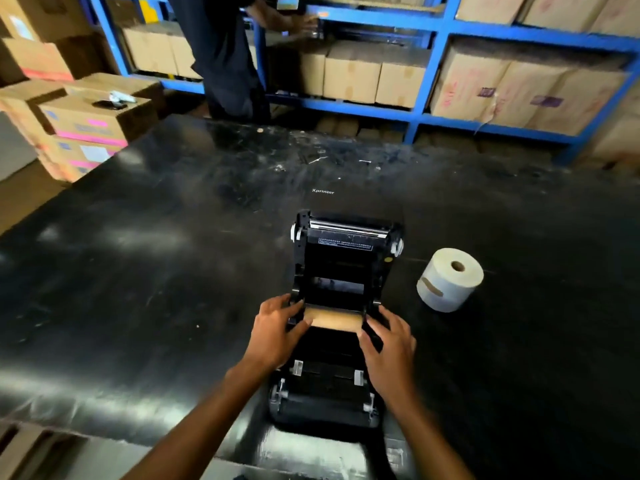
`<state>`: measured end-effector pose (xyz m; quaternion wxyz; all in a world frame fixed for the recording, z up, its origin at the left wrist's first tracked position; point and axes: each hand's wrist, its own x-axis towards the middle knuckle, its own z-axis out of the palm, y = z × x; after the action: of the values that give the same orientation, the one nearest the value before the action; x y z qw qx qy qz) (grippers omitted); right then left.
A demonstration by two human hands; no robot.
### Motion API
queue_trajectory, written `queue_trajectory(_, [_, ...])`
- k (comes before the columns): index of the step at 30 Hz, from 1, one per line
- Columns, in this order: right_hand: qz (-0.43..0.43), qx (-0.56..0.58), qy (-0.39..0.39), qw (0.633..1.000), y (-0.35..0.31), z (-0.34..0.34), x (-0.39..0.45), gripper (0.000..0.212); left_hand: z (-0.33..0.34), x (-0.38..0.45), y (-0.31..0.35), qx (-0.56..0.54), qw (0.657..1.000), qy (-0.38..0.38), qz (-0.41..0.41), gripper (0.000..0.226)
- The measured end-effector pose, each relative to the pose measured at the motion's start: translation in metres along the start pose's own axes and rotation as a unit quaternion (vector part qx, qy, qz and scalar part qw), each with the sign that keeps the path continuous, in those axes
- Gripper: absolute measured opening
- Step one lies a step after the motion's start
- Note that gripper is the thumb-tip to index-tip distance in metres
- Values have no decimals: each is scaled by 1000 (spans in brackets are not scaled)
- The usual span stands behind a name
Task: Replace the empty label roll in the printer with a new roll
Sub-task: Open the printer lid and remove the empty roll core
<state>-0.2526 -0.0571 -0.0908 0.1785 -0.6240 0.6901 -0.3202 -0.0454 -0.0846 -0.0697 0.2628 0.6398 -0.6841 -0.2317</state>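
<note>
A black label printer (341,258) lies open on the black table (156,271), its lid swung up and away from me. In its bay rests the empty brown cardboard core (334,318). My left hand (277,330) touches the core's left end with its fingertips. My right hand (389,344) presses against the right end, so the core sits between both hands. A full white label roll (448,278) stands on end on the table, to the right of the printer and clear of my hands.
A person (225,53) in dark clothes stands past the table's far edge, reaching into blue shelving (426,81) packed with cardboard boxes. More cartons (93,123) are stacked at the left. A box edge (31,448) shows at the near left.
</note>
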Motion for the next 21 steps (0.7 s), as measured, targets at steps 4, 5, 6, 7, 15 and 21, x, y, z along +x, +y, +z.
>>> queue_trajectory(4, [32,92,85,992,-19,4,-1,25,-3,7,-3,9,998,40,53,30])
queue_trajectory(5, [37,128,97,986,-24,2,-3,26,-5,9,-2,-8,997,51,65,29])
queue_trajectory(6, [47,163,110,979,-30,-1,-4,26,-9,10,1,-43,995,61,73,29])
queue_trajectory(7, [56,195,123,972,-36,-4,-5,26,-15,10,6,-95,990,69,78,29])
queue_trajectory(15, [72,334,218,914,-59,-35,-19,24,-40,6,45,-328,941,-12,87,40])
queue_trajectory(21, [123,409,216,878,-24,-68,-18,33,-7,5,80,-358,928,-88,59,42])
